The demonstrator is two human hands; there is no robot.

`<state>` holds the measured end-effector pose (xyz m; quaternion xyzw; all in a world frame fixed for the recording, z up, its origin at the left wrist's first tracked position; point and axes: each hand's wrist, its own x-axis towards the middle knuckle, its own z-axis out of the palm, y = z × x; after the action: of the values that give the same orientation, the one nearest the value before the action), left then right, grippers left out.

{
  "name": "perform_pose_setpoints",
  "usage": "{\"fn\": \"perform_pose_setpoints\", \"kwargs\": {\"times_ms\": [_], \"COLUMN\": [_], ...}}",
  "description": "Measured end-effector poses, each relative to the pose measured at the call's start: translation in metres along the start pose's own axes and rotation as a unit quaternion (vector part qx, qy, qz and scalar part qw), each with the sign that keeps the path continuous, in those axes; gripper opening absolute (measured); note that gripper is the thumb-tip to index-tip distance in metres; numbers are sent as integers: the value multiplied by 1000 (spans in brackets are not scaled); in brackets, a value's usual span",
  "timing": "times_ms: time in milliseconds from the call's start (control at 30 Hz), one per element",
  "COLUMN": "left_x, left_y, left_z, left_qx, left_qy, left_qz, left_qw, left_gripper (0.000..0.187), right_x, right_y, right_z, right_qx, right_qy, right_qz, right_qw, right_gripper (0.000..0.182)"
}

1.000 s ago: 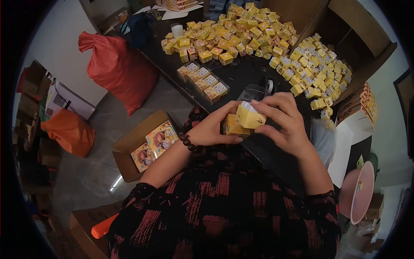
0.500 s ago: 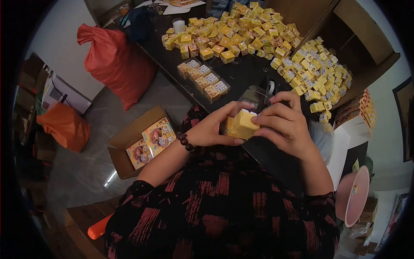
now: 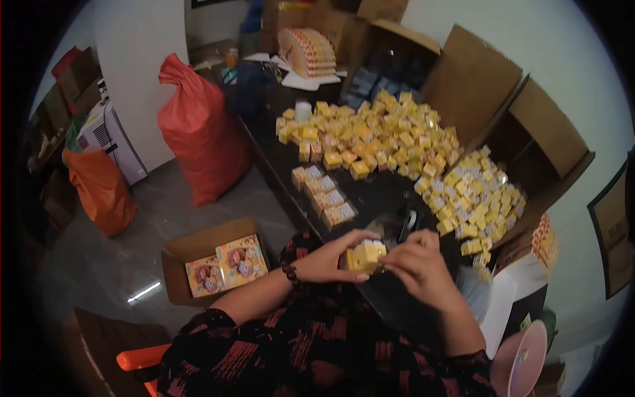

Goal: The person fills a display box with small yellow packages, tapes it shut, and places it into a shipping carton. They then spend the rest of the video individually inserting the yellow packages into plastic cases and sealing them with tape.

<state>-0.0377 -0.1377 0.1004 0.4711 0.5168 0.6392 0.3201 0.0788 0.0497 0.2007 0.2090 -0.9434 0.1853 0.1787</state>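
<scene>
In front of my body, my left hand [image 3: 329, 260] is wrapped round a small yellow box [image 3: 368, 255]. A second yellow piece seems to sit beside it, close to the palm. My right hand [image 3: 421, 268] pinches at the right end of the same box, the fingertips pressed together; blur hides exactly what they grip there. Just beyond the hands is a clear plastic case [image 3: 385, 225], partly covered by them. On the table's left edge stands a row of packed small boxes [image 3: 324, 196] with white printed tops.
Behind lies a heap of yellow boxes [image 3: 370, 135], and to its right a pile of yellow-and-white pieces [image 3: 477, 198] by an open carton [image 3: 552, 145]. A carton of printed packs [image 3: 228, 264] and a red sack [image 3: 198, 129] are on the floor. A pink basin [image 3: 522, 360] stands right.
The view has tilted up and turned, so the table and hands appear lower. My right fingers have drawn closer together at the box's end; my left hand keeps its hold.
</scene>
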Motion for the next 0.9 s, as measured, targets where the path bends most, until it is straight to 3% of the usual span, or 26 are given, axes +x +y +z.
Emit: {"fn": "perform_pose_setpoints", "kwargs": {"times_ms": [100, 233, 300, 333, 400, 533, 600, 667, 700, 767, 900], "left_x": [-4, -12, -15, -15, -17, -17, -15, -20, -21, -22, -27], "left_y": [-19, -27, -29, -27, -20, -24, -23, -19, -24, -29, -12], "left_z": [6, 5, 4, 3, 5, 5, 8, 19, 23, 27, 36], "left_qx": [-131, -128, -121, -107, -106, -137, -173, -182, -185, -399, -346], "left_qy": [-15, -35, -38, -40, -45, -52, -37, -8, -13, -44, -30], "left_qz": [3, -16, -6, -4, 18, 24, 17, 71, 79, -24, -107], "left_qw": [991, 991, 992, 993, 993, 989, 984, 981, 979, 916, 932], "left_gripper": [69, 69, 68, 68, 66, 67, 69, 62, 62, 58, 66], "right_x": [1, 0, -4, -7, -10, -15, -21, -26, -36, -44, -40], "right_y": [-1, 5, -1, -6, -13, -23, -22, -27, -7, -13, -10], "right_z": [10, 22, 30, 32, 38, 41, 52, 69, 80, 79, 78], "right_qx": [-30, 12, 109, 102, 132, 102, 70, 242, 287, 327, 366], "right_qy": [-12, -4, 71, 68, 92, 118, 132, 279, 231, 222, 249], "right_qz": [-29, -46, 54, 45, 113, 74, 67, 111, 113, 139, 142], "right_qw": [999, 999, 990, 991, 981, 985, 986, 923, 923, 908, 885], "right_gripper": [13, 9, 7, 7, 6, 5, 15, 28, 37, 38, 37]}}
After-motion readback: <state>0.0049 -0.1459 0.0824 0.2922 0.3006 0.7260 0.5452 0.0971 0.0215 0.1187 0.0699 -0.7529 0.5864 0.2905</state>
